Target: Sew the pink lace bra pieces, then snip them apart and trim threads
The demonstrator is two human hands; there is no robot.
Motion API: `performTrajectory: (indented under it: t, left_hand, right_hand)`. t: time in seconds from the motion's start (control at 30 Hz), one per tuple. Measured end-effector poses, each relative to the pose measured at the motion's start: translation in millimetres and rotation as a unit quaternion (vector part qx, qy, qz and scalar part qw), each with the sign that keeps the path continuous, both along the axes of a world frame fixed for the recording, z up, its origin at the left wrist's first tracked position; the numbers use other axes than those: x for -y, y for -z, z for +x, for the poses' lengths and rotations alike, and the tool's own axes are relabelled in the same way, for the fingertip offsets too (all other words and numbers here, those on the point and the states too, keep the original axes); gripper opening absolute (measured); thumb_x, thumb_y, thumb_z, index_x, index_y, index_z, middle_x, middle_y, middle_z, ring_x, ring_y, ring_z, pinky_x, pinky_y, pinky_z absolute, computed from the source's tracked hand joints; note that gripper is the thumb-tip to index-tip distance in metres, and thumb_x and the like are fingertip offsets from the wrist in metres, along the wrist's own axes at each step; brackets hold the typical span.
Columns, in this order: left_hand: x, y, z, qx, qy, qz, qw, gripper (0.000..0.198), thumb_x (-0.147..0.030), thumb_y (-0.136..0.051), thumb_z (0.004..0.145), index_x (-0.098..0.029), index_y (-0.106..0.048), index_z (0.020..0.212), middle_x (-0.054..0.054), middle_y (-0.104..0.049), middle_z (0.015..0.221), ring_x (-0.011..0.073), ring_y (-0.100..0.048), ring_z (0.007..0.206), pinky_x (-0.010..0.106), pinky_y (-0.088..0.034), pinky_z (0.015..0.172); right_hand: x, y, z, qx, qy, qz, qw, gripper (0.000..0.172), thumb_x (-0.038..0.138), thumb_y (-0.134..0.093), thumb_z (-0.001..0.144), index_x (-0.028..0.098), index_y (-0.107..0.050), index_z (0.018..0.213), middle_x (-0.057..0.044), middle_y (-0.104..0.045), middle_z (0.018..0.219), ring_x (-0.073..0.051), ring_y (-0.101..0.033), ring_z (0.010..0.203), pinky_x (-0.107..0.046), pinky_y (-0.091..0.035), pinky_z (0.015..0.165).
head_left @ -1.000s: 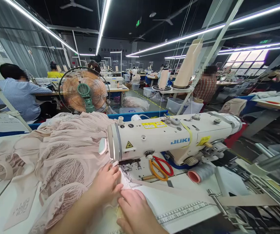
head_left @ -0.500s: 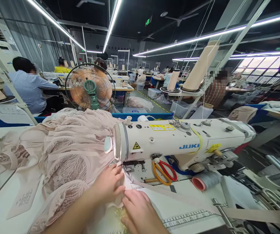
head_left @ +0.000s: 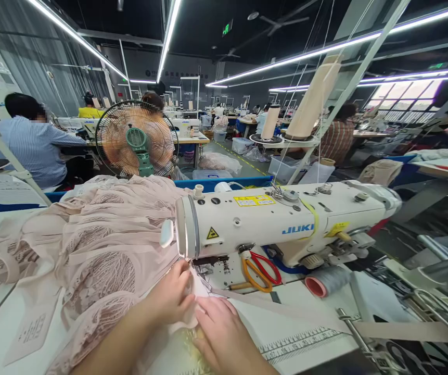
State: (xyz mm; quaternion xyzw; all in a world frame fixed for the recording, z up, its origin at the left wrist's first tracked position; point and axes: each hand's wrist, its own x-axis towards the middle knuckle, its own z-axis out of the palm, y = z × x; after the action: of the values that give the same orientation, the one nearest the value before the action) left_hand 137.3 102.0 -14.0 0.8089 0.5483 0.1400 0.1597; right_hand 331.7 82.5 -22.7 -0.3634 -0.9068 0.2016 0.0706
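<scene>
A white sewing machine [head_left: 263, 221] marked JUKI stands before me. Just in front of its needle end, my left hand [head_left: 171, 294] is closed on a pale pink fabric piece [head_left: 197, 287], its fingertips close to the needle area. My right hand [head_left: 226, 328] grips the same fabric nearer to me, fingers together, its tips almost touching my left thumb. The stitching point is hidden behind the machine head and my left fingers. Left of the hands lies a heaped row of pale pink lace garments [head_left: 106, 265], some spilling under my left forearm.
Scissors with orange and red handles [head_left: 260, 273] lie under the machine arm. A grey thread spool [head_left: 327, 285] is to the right, near a pale strip [head_left: 407, 330] in a metal guide. A printed ruler [head_left: 302, 344] runs along the front. Beyond are a fan [head_left: 137, 138] and seated co-workers.
The view has shifted slightly, so the scene sits a little further left. Both hands remain on the fabric by the needle; the left fingers look slightly more bunched.
</scene>
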Motion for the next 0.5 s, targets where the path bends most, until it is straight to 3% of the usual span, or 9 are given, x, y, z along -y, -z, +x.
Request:
performTrajectory:
  t: [0.2, 0.33, 0.5]
  left_hand:
    - [-6.0, -6.9, -5.1, -0.003, 0.041, 0.013, 0.999, 0.032, -0.021, -0.052, 0.081, -0.010, -0.056, 0.111, 0.020, -0.050, 0.120, 0.0293, -0.052, 0.112, 0.043, -0.048, 0.092]
    - [-9.7, -11.0, -13.5, -0.037, 0.097, 0.026, 0.994, 0.042, -0.016, -0.052, 0.078, -0.011, -0.055, 0.120, 0.017, -0.053, 0.128, 0.0280, -0.050, 0.118, 0.042, -0.046, 0.097]
    - [-5.7, 3.8, -12.9, -0.154, 0.068, 0.104, 0.980, 0.044, -0.014, -0.050, 0.082, -0.015, -0.055, 0.125, 0.013, -0.056, 0.132, 0.0330, -0.052, 0.115, 0.051, -0.045, 0.096]
  right_hand:
    - [-0.1, 4.3, 0.4, -0.032, 0.020, 0.002, 0.999, 0.037, 0.041, -0.054, 0.088, 0.018, -0.060, 0.116, -0.010, -0.054, 0.131, -0.028, -0.045, 0.122, -0.042, -0.027, 0.109]
    - [1.2, 2.8, -1.6, -0.032, 0.021, -0.016, 0.999, 0.037, 0.041, -0.057, 0.086, 0.018, -0.061, 0.115, -0.009, -0.053, 0.132, -0.028, -0.044, 0.122, -0.042, -0.026, 0.109]
    - [1.3, 1.0, -3.3, -0.033, 0.027, -0.024, 0.999, 0.037, 0.040, -0.057, 0.085, 0.017, -0.061, 0.114, -0.010, -0.053, 0.132, -0.028, -0.044, 0.121, -0.041, -0.025, 0.109]
